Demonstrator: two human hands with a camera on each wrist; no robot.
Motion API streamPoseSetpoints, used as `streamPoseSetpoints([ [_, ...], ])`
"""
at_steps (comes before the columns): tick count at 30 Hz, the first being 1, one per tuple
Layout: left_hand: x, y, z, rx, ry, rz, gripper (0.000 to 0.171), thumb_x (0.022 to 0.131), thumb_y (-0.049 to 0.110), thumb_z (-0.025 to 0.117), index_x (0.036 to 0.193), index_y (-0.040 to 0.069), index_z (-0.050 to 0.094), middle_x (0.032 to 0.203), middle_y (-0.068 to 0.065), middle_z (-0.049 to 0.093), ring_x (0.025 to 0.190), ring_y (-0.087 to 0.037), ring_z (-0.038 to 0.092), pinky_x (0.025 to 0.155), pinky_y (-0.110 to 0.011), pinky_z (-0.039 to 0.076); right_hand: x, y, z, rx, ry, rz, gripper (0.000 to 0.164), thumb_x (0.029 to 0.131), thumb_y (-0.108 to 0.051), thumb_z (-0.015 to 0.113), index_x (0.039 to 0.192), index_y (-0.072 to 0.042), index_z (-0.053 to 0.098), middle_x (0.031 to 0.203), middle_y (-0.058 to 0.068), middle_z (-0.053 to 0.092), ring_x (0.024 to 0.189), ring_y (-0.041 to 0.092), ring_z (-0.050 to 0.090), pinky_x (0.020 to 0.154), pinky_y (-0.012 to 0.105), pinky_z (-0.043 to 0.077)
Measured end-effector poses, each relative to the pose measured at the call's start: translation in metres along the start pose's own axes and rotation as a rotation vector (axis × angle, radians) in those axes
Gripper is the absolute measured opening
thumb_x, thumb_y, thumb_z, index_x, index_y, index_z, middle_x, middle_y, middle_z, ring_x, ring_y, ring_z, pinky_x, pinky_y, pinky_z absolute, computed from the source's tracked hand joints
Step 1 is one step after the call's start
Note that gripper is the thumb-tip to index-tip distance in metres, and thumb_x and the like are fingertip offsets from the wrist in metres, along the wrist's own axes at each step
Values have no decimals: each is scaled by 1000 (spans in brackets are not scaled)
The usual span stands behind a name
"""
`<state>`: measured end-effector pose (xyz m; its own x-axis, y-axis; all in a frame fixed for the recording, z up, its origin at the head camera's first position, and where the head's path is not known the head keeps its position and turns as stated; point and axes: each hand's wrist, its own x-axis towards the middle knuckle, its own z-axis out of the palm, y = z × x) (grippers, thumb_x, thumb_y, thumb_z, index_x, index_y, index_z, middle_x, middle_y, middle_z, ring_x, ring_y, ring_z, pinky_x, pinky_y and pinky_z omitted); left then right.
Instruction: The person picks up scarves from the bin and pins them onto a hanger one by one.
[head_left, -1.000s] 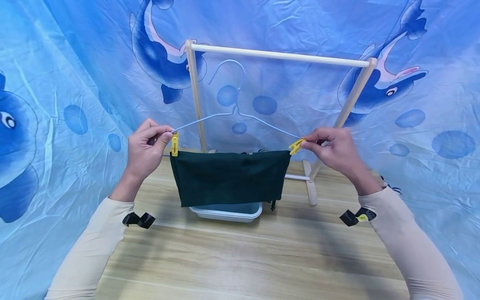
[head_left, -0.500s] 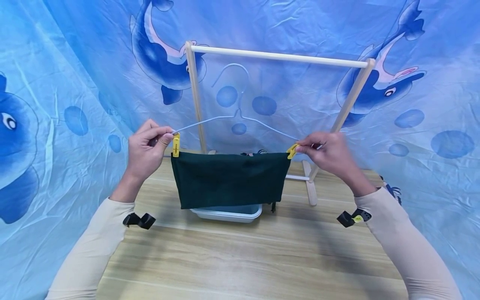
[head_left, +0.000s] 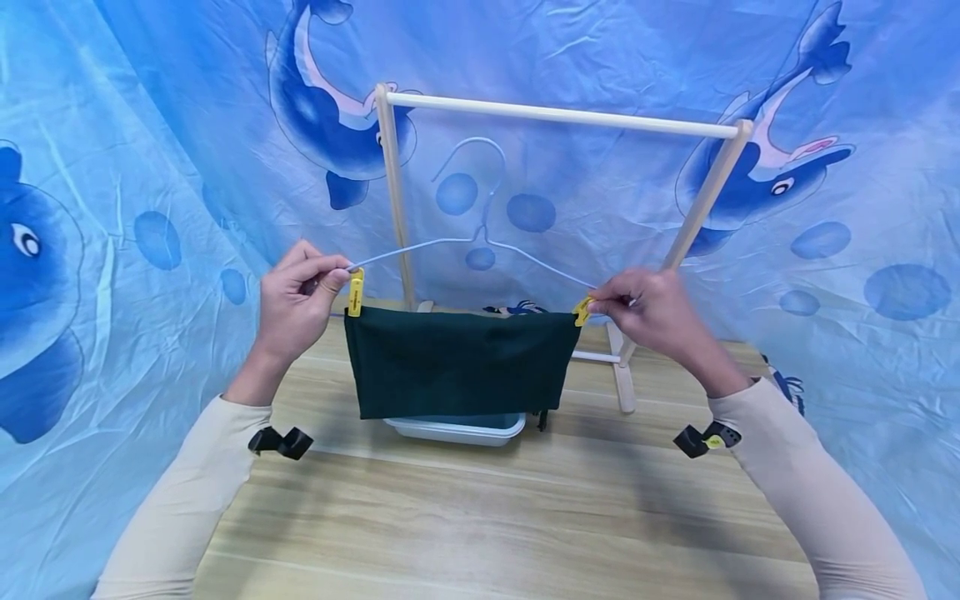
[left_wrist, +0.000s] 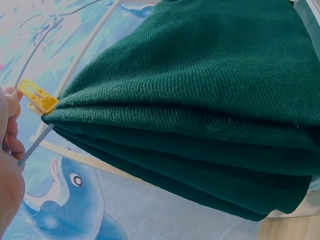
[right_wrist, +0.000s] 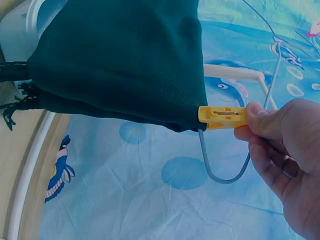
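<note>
A dark green folded scarf (head_left: 465, 362), with fringe at its right end, hangs over the bottom bar of a pale blue wire clothes hanger (head_left: 446, 241). My left hand (head_left: 296, 296) pinches the hanger's left corner between thumb and fingers. Right beside it, a yellow clothespin (head_left: 356, 293) clips the scarf's left corner. My right hand (head_left: 648, 308) pinches the handle end of a second yellow clothespin (right_wrist: 222, 118), whose nose sits on the scarf's right corner and the wire. In the left wrist view, the scarf's layers (left_wrist: 190, 145) droop below the first clothespin (left_wrist: 39, 97).
Behind the hanger stands a wooden drying rack with a white top rail (head_left: 562, 114). A pale plastic basin (head_left: 457, 432) sits on the wood-grain table (head_left: 480, 525) beneath the scarf, partly hidden. Blue curtains (head_left: 585, 50) with printed dolphins surround the table.
My right hand has moved a little left and down with its clothespin, which now sits further onto the scarf's corner. The hanger's hook has sunk and shifted right. My left hand barely moved.
</note>
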<state>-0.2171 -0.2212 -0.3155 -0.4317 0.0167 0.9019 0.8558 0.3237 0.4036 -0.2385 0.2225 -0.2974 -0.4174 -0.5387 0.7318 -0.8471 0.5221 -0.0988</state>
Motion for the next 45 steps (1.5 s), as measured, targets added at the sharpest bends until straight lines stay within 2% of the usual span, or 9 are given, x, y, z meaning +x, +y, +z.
streamPoseSetpoints([
  [4,-1,0,1,-8,-3,17,12,91,-1,72,94,-13,75,77,-7,50,65,-5,39,55,-18,26,-1,0,3,-18,-11,-16,13,77,8,83,84,-2,81,76,7,75,60,13,66,53,14,45],
  [9,-1,-1,2,-15,-8,34,21,93,9,73,94,-13,75,76,-9,50,66,-6,39,55,-18,26,-4,-3,3,11,-72,80,14,78,2,86,91,-2,82,77,5,75,61,10,64,55,13,47],
  [16,-2,-1,2,-17,-17,37,22,93,8,73,95,-13,75,76,-9,50,66,-6,40,56,-18,27,-6,-8,0,1,-145,193,23,83,-9,86,104,-3,81,84,7,76,67,13,67,58,23,54],
  [20,-3,-2,1,-4,-17,17,16,92,2,73,95,-13,75,76,-9,50,66,-6,40,56,-19,27,-7,-7,2,34,-111,218,26,84,-11,85,109,-3,79,87,7,76,69,15,68,59,22,55],
  [26,-3,-4,0,21,-20,-28,8,90,-7,72,95,-12,75,77,-9,50,66,-6,40,56,-20,27,-8,-3,3,77,-20,210,35,80,-7,87,113,-2,78,90,10,78,73,18,70,62,17,54],
  [33,-2,-6,-1,30,-24,-51,8,90,-10,71,96,-12,75,78,-8,50,67,-7,40,56,-20,27,-7,-2,0,81,15,212,40,77,-10,88,115,-5,78,90,11,78,73,21,72,64,12,51],
  [37,-2,-7,-1,27,-26,-51,8,90,-10,70,96,-12,75,77,-8,50,66,-7,40,55,-21,27,-4,-1,-7,81,27,239,37,78,-11,88,113,-6,78,85,7,78,69,15,70,63,13,51],
  [40,-2,-7,0,24,-27,-53,8,90,-10,70,96,-12,75,78,-7,51,65,-7,40,55,-20,27,1,0,-13,68,34,269,32,81,-13,86,112,-6,79,83,6,77,67,6,66,63,12,50],
  [45,-3,-9,1,16,-30,-60,8,90,-11,70,96,-12,75,78,-7,51,65,-7,40,55,-20,27,15,-1,-24,99,46,298,27,88,-12,81,114,-8,79,91,8,78,75,-4,63,69,10,50],
])
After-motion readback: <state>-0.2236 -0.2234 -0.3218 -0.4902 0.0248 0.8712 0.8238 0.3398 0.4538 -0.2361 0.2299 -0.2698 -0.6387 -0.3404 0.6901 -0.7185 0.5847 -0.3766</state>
